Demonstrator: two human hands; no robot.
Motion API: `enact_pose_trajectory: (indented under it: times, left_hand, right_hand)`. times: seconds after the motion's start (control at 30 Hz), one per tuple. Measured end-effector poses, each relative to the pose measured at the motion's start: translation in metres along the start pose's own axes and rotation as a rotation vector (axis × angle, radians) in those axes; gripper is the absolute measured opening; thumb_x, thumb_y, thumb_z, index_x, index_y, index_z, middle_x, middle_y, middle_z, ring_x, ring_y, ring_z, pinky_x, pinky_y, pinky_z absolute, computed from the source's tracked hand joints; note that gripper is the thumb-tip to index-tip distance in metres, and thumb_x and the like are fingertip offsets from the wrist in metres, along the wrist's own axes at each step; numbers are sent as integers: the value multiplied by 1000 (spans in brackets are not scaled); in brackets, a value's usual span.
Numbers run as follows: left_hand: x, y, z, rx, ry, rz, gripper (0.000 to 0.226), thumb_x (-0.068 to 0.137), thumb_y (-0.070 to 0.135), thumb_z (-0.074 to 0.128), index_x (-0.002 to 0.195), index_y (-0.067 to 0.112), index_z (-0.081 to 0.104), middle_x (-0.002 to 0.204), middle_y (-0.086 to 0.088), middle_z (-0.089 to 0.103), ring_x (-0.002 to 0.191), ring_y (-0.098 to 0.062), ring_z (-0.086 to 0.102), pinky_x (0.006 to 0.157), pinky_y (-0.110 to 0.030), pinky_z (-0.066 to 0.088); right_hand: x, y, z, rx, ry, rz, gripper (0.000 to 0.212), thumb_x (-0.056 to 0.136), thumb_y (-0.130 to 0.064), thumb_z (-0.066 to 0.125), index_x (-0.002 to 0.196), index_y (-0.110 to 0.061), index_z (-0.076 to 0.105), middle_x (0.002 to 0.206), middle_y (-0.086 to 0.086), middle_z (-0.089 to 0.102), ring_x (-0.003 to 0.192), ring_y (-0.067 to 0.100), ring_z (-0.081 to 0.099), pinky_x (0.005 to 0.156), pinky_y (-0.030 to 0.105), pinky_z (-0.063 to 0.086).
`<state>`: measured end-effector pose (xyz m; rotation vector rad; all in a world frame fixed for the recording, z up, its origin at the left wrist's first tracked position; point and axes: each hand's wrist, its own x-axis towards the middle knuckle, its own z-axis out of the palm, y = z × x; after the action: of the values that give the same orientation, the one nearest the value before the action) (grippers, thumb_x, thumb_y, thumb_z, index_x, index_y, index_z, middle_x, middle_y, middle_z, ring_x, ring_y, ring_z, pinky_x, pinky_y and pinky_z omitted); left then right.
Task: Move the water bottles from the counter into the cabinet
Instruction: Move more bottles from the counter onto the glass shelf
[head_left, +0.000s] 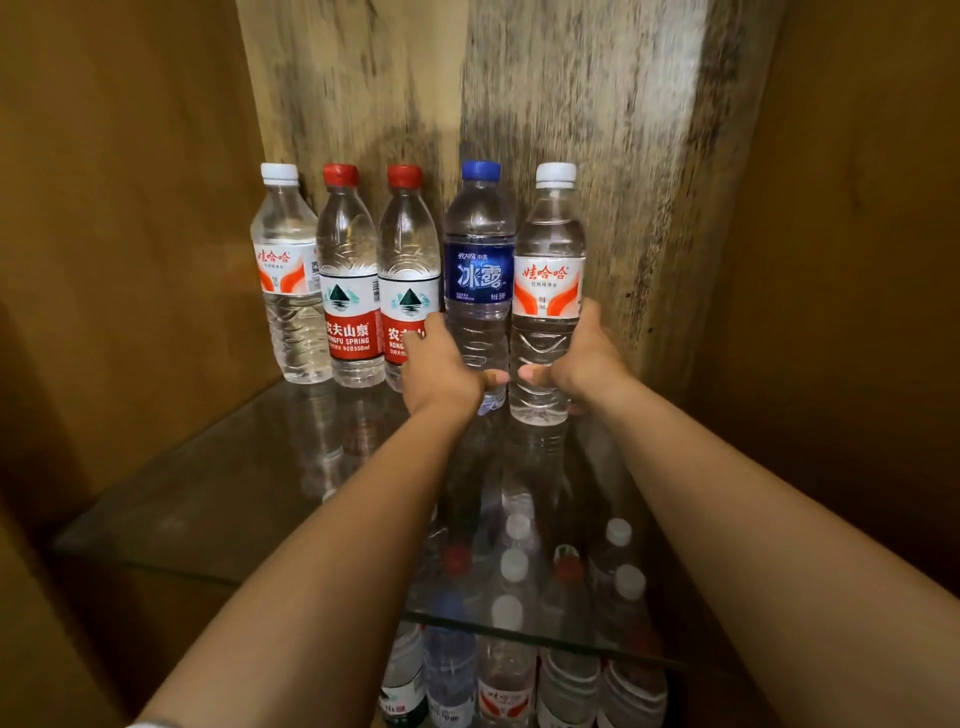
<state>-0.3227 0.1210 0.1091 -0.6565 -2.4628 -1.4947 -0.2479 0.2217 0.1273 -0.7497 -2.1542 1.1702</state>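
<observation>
You are reaching into the wooden cabinet (130, 208), and both your arms go far in over the glass shelf (218, 467). Five water bottles stand in a row near the back wall. More bottles (511, 670) stand on the level below; you can see them through the glass.

Your left hand (441, 371) wraps round the low part of the blue-label bottle (479, 249). Your right hand (584, 358) wraps round the low part of the white-cap bottle (548, 291) just beside it. Both hands have fingers and thumb curled round their bottle. Both bottles stand up straight, close together, with their bottoms on or just above the glass; I cannot tell which.

The bottles look full, so they will feel heavy. The plastic is thin and soft, so squeeze gently. It is smooth and may slip. The ribbed lower part looks like a good place to hold. Glass can crack, so put bottles down softly.

To the left stand two red-cap bottles (348, 291) and one more white-cap bottle at the end (288, 270).
</observation>
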Motion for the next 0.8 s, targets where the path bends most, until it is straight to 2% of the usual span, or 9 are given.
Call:
enact_pose_trajectory:
  times: [0.13,0.37,0.63,0.8]
  left_hand:
    - [2,1,8,-21,69,-51,73,60,21,85,117,9,41,123,-12,49,115,-33,49,95,-46,43]
    - [6,4,16,9,126,-98,74,64,21,82,121,4,39,128,-15,44,120,-34,44,97,-42,39]
    - [10,4,20,98,154,-84,71,67,24,80,121,5,39,130,-13,42,124,-32,38,94,-42,41]
    - [8,4,20,139,201,-41,69,67,22,81,119,5,38,127,-14,45,118,-33,44,91,-42,42]
  right_hand:
    - [8,1,4,-10,23,-19,89,69,-11,79,138,-19,24,137,9,43,127,33,42,99,53,42]
    - [17,5,8,-18,52,-72,89,68,-11,79,139,-16,26,138,9,44,127,30,43,100,42,38]
    - [21,8,8,6,49,-101,93,67,-12,80,138,-19,20,136,10,47,123,29,46,96,40,40]
    - [22,5,9,-6,29,-93,93,68,-12,80,137,-20,18,137,10,42,125,29,43,97,40,38]
